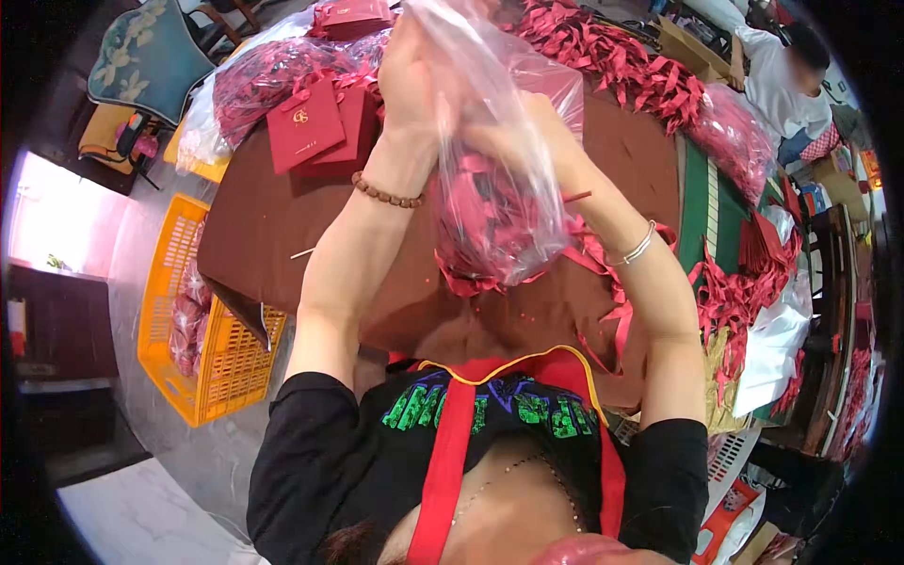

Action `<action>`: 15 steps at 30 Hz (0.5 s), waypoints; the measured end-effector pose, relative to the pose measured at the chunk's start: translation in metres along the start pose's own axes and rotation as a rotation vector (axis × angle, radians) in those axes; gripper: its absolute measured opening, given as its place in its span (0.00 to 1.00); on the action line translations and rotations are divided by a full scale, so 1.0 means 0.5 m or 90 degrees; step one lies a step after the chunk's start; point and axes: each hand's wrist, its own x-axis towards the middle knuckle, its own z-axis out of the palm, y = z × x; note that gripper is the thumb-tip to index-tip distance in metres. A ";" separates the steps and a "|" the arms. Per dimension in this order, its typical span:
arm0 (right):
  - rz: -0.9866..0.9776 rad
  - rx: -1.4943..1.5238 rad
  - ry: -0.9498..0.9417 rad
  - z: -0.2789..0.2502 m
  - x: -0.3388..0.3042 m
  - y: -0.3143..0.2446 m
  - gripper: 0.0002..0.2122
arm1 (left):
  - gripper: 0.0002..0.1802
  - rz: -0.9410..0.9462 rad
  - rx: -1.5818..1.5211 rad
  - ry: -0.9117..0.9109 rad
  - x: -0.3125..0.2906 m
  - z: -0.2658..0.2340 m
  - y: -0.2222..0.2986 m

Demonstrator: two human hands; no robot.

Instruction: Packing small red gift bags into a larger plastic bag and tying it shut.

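Both hands (443,104) gripping clear bag (499,188), red envelopes (315,127) behind, ribbons (621,61) beyond

Both hands, left hand (410,80) and right hand (513,127), around a clear plastic bag (499,188) of red ribbons.

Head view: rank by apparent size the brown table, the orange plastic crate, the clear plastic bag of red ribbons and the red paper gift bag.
1. Brown table
2. Clear plastic bag of red ribbons, though held nearer the camera
3. Orange plastic crate
4. Red paper gift bag
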 end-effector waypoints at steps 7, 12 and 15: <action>-0.104 -0.089 0.078 0.030 0.011 0.020 0.16 | 0.26 0.016 0.196 -0.086 -0.025 0.078 0.041; -0.282 0.006 0.078 0.025 0.017 0.083 0.10 | 0.29 0.158 0.797 0.079 -0.088 0.146 -0.018; -0.237 -0.037 0.074 0.039 0.017 0.069 0.10 | 0.22 0.163 0.945 -0.022 -0.045 0.006 -0.015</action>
